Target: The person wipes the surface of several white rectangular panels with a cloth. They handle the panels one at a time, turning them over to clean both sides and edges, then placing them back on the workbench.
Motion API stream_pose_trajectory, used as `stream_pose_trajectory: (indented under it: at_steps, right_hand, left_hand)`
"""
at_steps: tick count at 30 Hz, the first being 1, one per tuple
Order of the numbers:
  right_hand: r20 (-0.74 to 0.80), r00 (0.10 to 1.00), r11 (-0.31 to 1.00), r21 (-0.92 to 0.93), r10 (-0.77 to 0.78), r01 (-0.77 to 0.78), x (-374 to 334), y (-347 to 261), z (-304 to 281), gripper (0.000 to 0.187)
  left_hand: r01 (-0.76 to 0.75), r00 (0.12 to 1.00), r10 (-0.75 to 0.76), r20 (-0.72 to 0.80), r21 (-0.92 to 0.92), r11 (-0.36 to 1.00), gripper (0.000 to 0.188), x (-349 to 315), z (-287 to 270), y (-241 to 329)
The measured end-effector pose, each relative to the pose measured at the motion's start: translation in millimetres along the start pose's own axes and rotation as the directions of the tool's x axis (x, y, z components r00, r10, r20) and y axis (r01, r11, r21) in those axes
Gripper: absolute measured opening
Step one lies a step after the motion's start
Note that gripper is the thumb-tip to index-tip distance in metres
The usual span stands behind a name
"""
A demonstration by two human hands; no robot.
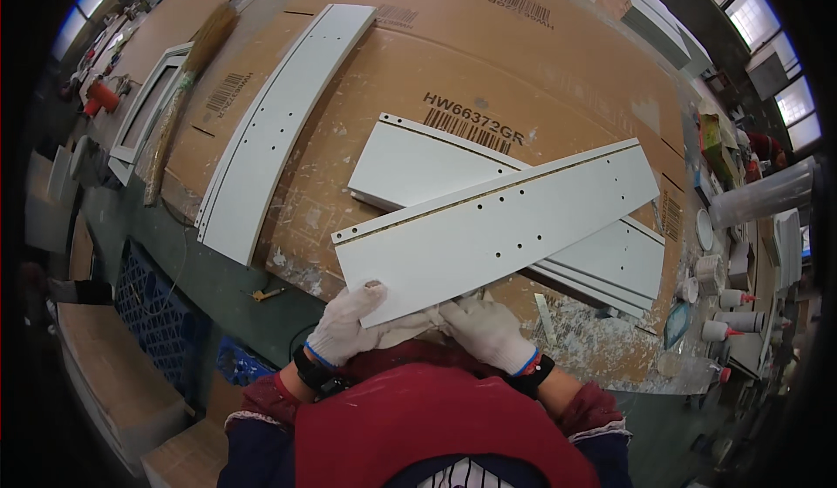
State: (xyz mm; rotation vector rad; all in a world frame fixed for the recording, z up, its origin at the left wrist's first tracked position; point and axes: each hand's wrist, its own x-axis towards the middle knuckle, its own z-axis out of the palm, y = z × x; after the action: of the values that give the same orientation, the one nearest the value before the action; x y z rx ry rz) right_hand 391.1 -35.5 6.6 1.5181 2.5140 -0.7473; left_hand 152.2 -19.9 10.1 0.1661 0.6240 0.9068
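A white drilled panel (523, 213) lies slantwise in front of me, with a groove along its far edge and several dark holes. My left hand (347, 321), in a white work glove, grips its near left corner, thumb on top. My right hand (490, 329), gloved too, is closed on a pale cloth (410, 327) at the panel's near edge. The right fingertips are partly hidden. Underneath, a stack of similar white panels (436, 159) lies crosswise. Another long white panel (279, 131) rests apart on the left.
Cardboard (558, 70) with paint flecks covers the table. At far left are a straw broom (205, 44) and a white frame (150, 105). A metal scraper (545, 318) lies by my right hand. Bottles (719, 329) line the right; a blue crate (157, 314) stands lower left.
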Motion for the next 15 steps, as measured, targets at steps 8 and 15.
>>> stream_pose_trajectory:
  at_steps: [8, 15]
  right_hand:
    - [-0.416, 0.75, 0.564, 0.823, 0.515, 0.07, -92.7, 22.6, -127.9, 0.022]
    - [-0.56, 0.732, 0.908, -0.091, -0.387, 0.41, 47.3, -43.8, -76.7, 0.027]
  left_hand:
    - [-0.272, 0.936, 0.337, 0.105, 0.823, 0.498, 0.031, 5.4, -36.8, -4.4]
    - [-0.392, 0.887, 0.364, 0.283, 0.879, 0.273, 0.041, 20.9, -47.3, -12.5]
